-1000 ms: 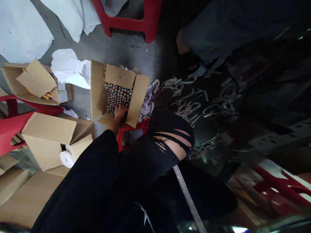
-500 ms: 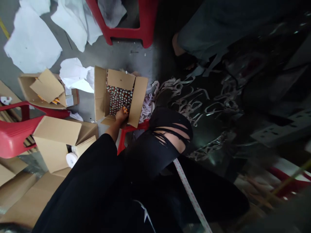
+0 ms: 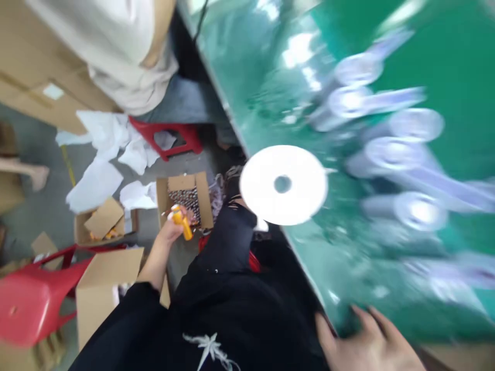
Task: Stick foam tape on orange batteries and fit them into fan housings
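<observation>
Left of centre, the left hand (image 3: 171, 230) grips orange cylinders (image 3: 186, 228); lower right, the right hand (image 3: 373, 346) spreads open at the glossy green table (image 3: 340, 273).

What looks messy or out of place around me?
Mainly the floor: crumpled white sheets lie scattered there, and a tangle of pale strips sits beside the open box of small cylinders, so it looks untidy. The white disc also juts past the edge of the green table in this view. I can't make out any damage.
</observation>
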`<state>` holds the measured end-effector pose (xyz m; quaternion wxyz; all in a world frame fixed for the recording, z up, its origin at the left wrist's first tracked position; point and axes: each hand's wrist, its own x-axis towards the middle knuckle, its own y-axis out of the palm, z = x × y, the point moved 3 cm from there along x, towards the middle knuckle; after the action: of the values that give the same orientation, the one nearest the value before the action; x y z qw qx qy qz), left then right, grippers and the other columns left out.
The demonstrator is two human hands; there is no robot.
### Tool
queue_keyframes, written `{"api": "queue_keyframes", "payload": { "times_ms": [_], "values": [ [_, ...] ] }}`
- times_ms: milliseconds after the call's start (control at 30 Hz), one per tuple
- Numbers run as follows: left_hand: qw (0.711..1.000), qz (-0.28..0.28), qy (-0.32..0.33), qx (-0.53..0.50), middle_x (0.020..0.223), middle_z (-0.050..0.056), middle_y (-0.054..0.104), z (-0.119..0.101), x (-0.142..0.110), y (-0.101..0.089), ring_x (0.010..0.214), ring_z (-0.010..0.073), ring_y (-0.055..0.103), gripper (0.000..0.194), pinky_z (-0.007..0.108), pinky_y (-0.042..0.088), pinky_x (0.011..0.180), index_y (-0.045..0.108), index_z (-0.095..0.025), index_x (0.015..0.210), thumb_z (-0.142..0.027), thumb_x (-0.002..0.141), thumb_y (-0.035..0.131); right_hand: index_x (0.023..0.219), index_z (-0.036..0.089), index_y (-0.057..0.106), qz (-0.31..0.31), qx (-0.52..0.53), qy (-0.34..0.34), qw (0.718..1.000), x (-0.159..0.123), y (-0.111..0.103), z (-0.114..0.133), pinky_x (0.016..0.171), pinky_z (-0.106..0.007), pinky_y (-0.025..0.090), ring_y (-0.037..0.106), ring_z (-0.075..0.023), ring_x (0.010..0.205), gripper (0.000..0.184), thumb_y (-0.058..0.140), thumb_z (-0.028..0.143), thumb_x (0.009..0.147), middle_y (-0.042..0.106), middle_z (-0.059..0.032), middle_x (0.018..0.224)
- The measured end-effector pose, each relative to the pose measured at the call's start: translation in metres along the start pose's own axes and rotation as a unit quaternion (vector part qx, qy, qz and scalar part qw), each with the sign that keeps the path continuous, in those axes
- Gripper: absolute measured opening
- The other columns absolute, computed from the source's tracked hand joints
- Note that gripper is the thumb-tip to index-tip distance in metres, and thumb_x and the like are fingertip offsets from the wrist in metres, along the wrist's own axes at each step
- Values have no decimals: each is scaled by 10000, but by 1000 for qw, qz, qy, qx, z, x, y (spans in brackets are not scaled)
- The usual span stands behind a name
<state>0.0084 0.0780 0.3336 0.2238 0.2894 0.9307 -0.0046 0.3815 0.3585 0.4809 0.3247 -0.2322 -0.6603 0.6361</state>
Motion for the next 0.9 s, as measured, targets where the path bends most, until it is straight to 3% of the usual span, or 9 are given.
{"api": "queue_keyframes", "payload": {
  "times_ms": [67,133,233,367,467,533,600,733,900],
  "values": [
    [988,133,85,-8,552,-36,536,-60,-23,45,721,246,667,728,514,616,853,632,-316,811,-767,360,983,1436,215,588,-22,-7,16,1000,-9,-8,12,967,-646,474,587,-458,1236,540,679,454,961,634,-228,1361],
    [950,253,181,3,632,-22,626,-116,-43,109,802,276,705,593,558,613,892,701,-380,975,-573,521,1030,1435,215,597,24,20,34,999,-6,-15,20,1013,-563,455,558,-405,1282,500,615,452,995,609,-204,1439],
    [899,325,279,94,914,7,736,-175,-76,250,869,256,731,540,489,639,840,696,-378,1166,-347,702,972,1519,241,555,13,88,19,996,8,-26,14,1113,-542,386,449,-391,1418,582,632,470,990,549,-171,1563],
    [793,389,385,268,1057,19,740,-186,-130,462,993,245,744,447,403,620,926,673,-279,1190,-441,830,881,1527,221,539,6,152,1,988,6,-31,3,1178,-538,356,400,-365,1465,569,631,416,1000,551,-169,1557],
    [637,456,425,453,1082,56,753,-161,-141,565,1094,298,742,465,397,580,1009,675,-229,1215,-388,836,891,1476,190,577,-13,187,-16,982,-3,-32,4,1188,-527,373,415,-352,1454,536,660,377,981,542,-168,1568],
    [570,463,431,525,1016,86,763,-153,-138,596,1073,318,748,266,390,570,1003,721,-198,1090,-321,886,839,1429,172,617,-35,221,-23,974,-6,-32,2,1189,-519,390,438,-347,1432,488,662,359,980,563,-166,1549],
    [556,449,451,535,962,102,763,-158,-136,603,1037,304,749,107,376,565,986,737,-187,933,-284,974,716,1389,180,654,-58,257,-22,964,-7,-32,-2,1171,-502,424,461,-337,1406,441,669,345,981,597,-146,1516],
    [567,422,515,485,1082,85,773,-181,-142,582,1048,240,716,155,349,547,1002,743,-185,920,-264,1014,648,1305,205,717,-102,290,-1,952,-8,-30,-8,1091,-463,509,545,-313,1312,345,686,314,979,676,-119,1414],
    [620,393,557,388,1095,48,772,-194,-131,562,937,141,688,176,302,589,907,709,-180,1112,-204,1047,547,1149,220,764,-186,330,19,925,-11,-25,-5,1009,-424,571,662,-271,1134,207,669,239,966,753,-107,1216]
  ]
}}
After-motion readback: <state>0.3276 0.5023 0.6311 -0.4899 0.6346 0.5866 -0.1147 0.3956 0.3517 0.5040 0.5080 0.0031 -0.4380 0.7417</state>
